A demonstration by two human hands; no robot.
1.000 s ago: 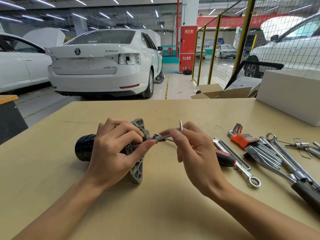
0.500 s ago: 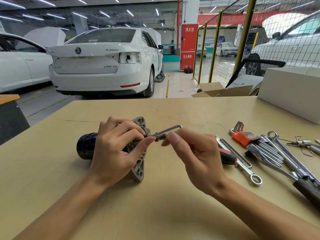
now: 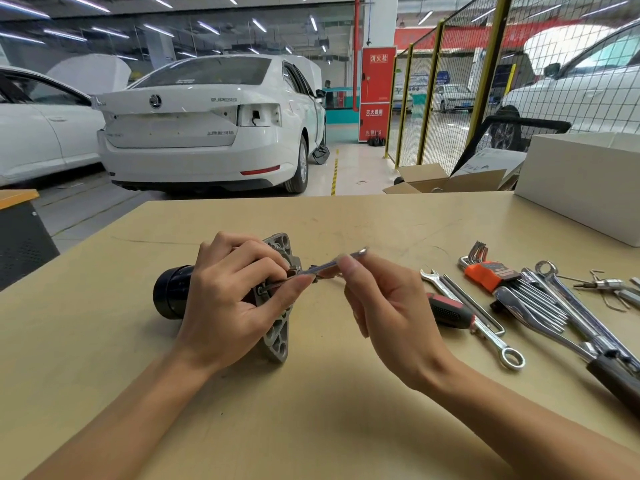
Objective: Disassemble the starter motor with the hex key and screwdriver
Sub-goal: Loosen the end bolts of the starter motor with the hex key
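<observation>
At the centre of the frame the starter motor (image 3: 273, 306) lies on the table (image 3: 104, 341), the left hand (image 3: 228, 299) wrapped around its body. The right hand (image 3: 384, 306) pinches the hex key (image 3: 332, 263) against the motor's flange. A screwdriver (image 3: 448, 311) lies just right of that hand.

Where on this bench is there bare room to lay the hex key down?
Bare table lies in front of the starter motor, between the forearms. More lies behind the left hand and right hand, toward the white box. The right side is crowded: screwdriver, wrenches, hex key set.
</observation>
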